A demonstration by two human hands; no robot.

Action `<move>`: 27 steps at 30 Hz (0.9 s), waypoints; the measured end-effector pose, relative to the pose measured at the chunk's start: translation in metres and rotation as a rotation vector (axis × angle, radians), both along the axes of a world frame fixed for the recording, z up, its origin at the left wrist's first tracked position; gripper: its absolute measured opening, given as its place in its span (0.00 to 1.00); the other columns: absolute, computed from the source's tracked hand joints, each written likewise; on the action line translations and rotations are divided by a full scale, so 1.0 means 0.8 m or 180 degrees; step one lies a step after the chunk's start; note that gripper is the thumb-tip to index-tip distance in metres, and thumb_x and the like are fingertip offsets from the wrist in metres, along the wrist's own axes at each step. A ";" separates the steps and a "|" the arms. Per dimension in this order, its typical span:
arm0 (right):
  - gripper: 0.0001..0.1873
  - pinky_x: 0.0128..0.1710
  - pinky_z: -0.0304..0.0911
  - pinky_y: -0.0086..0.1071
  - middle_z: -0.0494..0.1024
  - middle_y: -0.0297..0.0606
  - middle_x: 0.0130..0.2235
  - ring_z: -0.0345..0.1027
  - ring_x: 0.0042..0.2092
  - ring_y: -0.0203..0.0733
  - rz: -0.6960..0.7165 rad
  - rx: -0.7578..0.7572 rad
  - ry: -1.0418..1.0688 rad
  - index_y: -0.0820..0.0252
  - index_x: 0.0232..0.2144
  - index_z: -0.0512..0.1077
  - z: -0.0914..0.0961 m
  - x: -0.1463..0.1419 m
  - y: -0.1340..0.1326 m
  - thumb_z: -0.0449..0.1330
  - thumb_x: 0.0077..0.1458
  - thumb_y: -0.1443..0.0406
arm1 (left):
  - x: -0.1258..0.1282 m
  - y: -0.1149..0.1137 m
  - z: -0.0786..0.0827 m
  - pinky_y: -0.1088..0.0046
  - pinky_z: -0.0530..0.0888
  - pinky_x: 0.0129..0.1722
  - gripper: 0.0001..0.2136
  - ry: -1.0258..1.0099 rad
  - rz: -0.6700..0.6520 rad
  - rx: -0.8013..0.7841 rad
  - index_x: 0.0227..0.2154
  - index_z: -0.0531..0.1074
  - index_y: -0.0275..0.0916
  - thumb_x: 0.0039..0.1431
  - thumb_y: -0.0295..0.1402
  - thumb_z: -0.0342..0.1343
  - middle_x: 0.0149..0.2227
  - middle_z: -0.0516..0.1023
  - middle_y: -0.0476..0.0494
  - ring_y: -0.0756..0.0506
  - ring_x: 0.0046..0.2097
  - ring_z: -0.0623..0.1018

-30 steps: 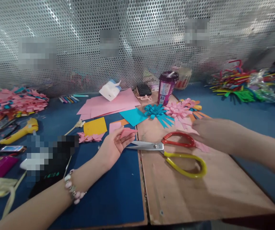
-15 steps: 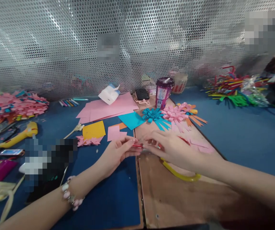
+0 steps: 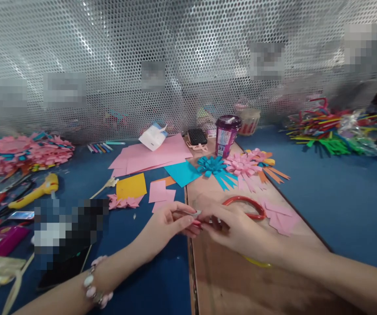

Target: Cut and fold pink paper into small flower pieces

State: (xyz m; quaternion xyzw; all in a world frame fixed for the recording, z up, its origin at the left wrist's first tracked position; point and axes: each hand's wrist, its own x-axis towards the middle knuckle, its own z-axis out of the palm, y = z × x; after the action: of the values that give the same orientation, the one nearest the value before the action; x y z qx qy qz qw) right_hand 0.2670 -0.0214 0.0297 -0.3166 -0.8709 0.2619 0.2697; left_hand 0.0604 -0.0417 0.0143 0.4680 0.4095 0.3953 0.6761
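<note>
My left hand (image 3: 177, 223) is closed, its fingertips pinching a small red piece (image 3: 196, 223) that looks like a thin strip. My right hand (image 3: 229, 221) is wrapped around scissors. Their red handle loop (image 3: 261, 211) shows beyond the knuckles, and part of the yellow handle (image 3: 257, 263) comes out below the palm. The handles are spread wide. A bit of grey metal shows between the two hands, but the fingers hide most of the blades. Both hands meet above the seam between the blue mat and the brown board.
Paper flowers in blue (image 3: 211, 166) and pink (image 3: 242, 164) lie behind my hands, near a purple cup (image 3: 227, 135). Pink sheets (image 3: 152, 157), a yellow square (image 3: 131, 186) and pink scraps (image 3: 282, 216) lie around. At left are a yellow glue gun (image 3: 36, 192) and a phone.
The scissors' red handle has swung up into fuller view, while the yellow one is now mostly hidden. The hands remain together, sitting slightly lower in the picture.
</note>
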 end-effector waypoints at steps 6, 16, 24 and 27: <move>0.05 0.27 0.58 0.24 0.74 0.31 0.26 0.63 0.26 0.30 -0.0197 -0.0315 0.0104 0.61 0.30 0.72 -0.007 -0.003 -0.005 0.56 0.53 0.72 | -0.001 -0.005 0.000 0.72 0.74 0.35 0.20 0.0363 -0.0370 -0.0031 0.43 0.69 0.36 0.47 0.31 0.66 0.38 0.79 0.42 0.48 0.35 0.78; 0.06 0.24 0.62 0.25 0.72 0.31 0.27 0.65 0.26 0.32 -0.0448 -0.1048 0.0452 0.59 0.29 0.65 -0.016 -0.006 -0.006 0.54 0.59 0.65 | -0.005 0.002 0.002 0.75 0.67 0.32 0.17 0.0630 0.0066 0.0073 0.43 0.71 0.36 0.51 0.34 0.62 0.35 0.79 0.43 0.49 0.32 0.75; 0.22 0.44 0.69 0.32 0.72 0.40 0.44 0.70 0.45 0.37 0.0401 0.0170 0.0342 0.56 0.46 0.69 -0.017 -0.002 -0.005 0.50 0.52 0.78 | -0.009 0.002 -0.004 0.76 0.65 0.30 0.16 0.0578 0.0064 0.0075 0.43 0.73 0.36 0.52 0.36 0.62 0.37 0.80 0.42 0.50 0.32 0.75; 0.19 0.46 0.69 0.32 0.71 0.41 0.45 0.69 0.48 0.38 0.0527 0.0339 0.0207 0.57 0.43 0.73 -0.016 0.000 -0.003 0.52 0.52 0.77 | -0.009 0.002 -0.005 0.77 0.63 0.27 0.13 0.0664 0.0051 0.0149 0.40 0.75 0.36 0.53 0.36 0.61 0.37 0.80 0.42 0.51 0.30 0.74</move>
State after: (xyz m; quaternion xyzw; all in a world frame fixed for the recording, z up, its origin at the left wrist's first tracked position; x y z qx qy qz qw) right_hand 0.2670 -0.0235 0.0169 -0.2200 -0.8975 0.2468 0.2917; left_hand 0.0532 -0.0397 0.0100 0.5189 0.4721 0.3593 0.6155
